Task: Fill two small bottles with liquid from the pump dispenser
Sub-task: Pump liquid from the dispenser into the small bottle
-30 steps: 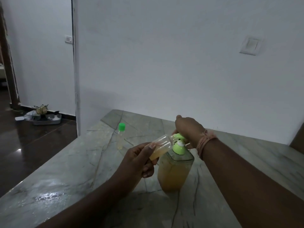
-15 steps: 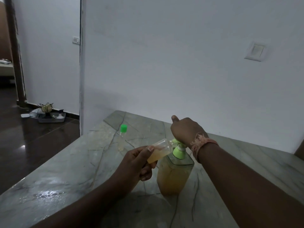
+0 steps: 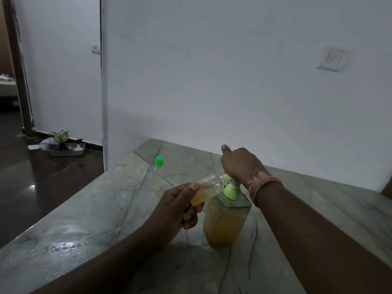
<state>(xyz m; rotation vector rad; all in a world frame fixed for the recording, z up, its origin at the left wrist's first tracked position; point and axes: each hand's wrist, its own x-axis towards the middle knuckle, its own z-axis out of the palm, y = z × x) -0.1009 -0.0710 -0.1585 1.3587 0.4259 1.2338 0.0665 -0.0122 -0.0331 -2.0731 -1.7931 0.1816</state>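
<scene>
While the left hand (image 3: pixel 177 205) grips a tilted small bottle (image 3: pixel 206 190), mouth at the green nozzle, the right hand (image 3: pixel 240 164) curls over the pump dispenser (image 3: pixel 226 219) head on the marble counter (image 3: pixel 84 209). Capped bottle (image 3: pixel 158 174) stands well behind.

Grey marble table (image 3: pixel 89 211); pump dispenser (image 3: pixel 224 221), capped small bottle (image 3: pixel 158 175) standing on it

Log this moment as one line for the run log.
left hand holds open small bottle tilted at spout | right hand on pump dispenser head | capped bottle stands behind
</scene>
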